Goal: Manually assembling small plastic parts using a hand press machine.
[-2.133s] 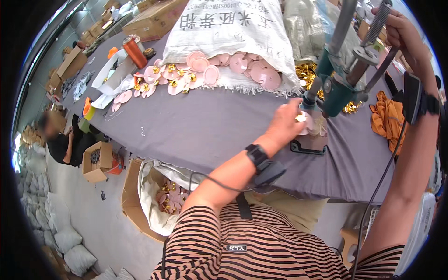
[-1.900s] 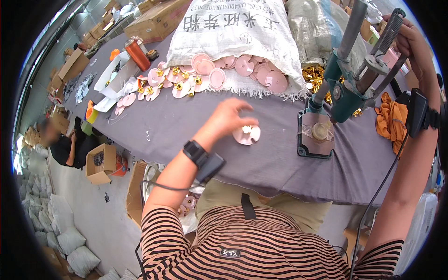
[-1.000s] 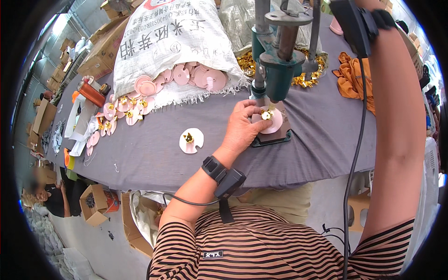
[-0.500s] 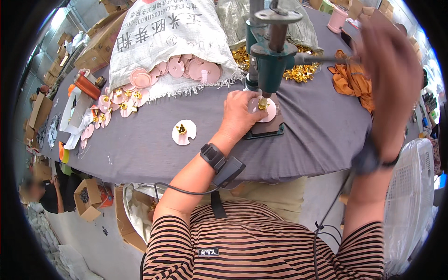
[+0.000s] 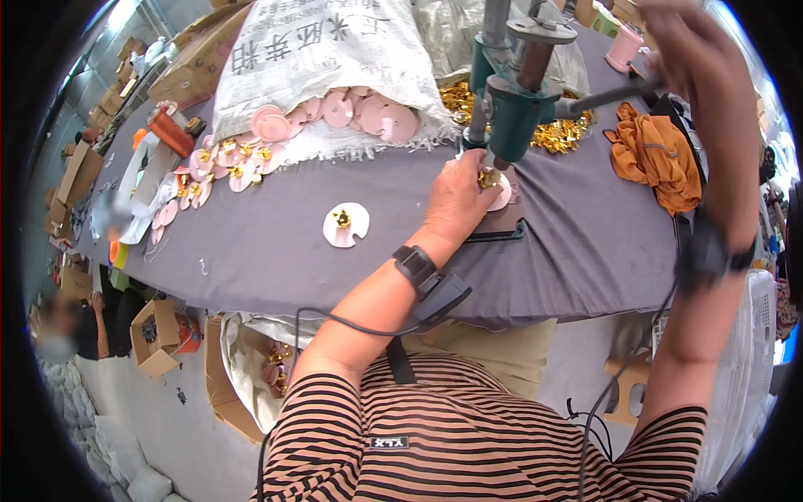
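Observation:
My left hand (image 5: 460, 197) pinches the edge of a pale pink disc (image 5: 503, 197), which has a gold foil-like piece (image 5: 488, 178) at its middle. This disc lies over the base plate (image 5: 517, 219) of a green hand press (image 5: 515, 117), just below the ram's tip; my fingers partly hide it. Up at the right, my right hand (image 5: 698, 50) is closed about the end of the press lever (image 5: 615, 94), its fingers somewhat blurred. Left of my left hand, another pale disc (image 5: 355, 219) with a notch and a gold piece lies on the grey cloth.
A white woven sack (image 5: 326, 58) spills pink discs (image 5: 389, 121) at the back. Several discs with gold pieces (image 5: 238, 171) lie left of it. Gold pieces (image 5: 562, 134) heap behind the press. An orange cloth (image 5: 657, 159) and a pink thread spool (image 5: 625, 48) are at the right.
The lever has swung upward with my right hand, and the ram has lifted off the gold piece. My left hand still holds the disc at the press. The whole view has shifted slightly.

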### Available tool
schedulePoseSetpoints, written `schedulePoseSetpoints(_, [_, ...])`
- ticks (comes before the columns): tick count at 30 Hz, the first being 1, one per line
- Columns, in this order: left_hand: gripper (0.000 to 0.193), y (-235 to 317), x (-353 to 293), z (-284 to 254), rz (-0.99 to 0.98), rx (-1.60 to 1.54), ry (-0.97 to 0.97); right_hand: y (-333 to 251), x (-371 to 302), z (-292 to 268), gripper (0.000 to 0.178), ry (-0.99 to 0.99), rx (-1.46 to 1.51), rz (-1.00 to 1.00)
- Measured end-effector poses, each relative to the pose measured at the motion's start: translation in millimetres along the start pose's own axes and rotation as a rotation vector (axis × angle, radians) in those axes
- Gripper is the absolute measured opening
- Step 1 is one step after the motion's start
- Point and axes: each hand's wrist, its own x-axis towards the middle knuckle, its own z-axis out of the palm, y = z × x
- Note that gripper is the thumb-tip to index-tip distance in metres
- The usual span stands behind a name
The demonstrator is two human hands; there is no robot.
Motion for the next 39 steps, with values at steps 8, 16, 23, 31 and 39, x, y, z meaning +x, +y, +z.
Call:
schedulePoseSetpoints(8, [0.052, -9.5, -33.9, -125.9, -0.154, 0.081, -0.105, 13.4, 90.3, 26.9, 0.018, -0.146, 0.306, 0.097])
schedulePoseSetpoints(16, [0.035, -52.9, -33.6, -189.5, -0.383, 0.582, -0.533, 70.3, 101.0, 3.1, 0.044, -0.177, 0.001, -0.199])
schedulePoseSetpoints(23, [0.036, -27.9, -104.7, -290.1, -0.434, 0.411, -0.538, 61.0, 82.5, 11.7, 0.038, -0.020, -0.062, 0.017])
schedulePoseSetpoints(31, [0.049, -38.6, -186.4, -421.3, -0.785, 0.565, -0.350, -27.8, 42.7, 23.6, 0.019, -0.069, 0.232, 0.080])
schedulePoseSetpoints(39, [0.048, -225.7, -18.0, -437.9, -0.313, 0.446, 0.439, 69.1, 53.8, -16.4, 0.022, -0.066, -0.038, 0.032])
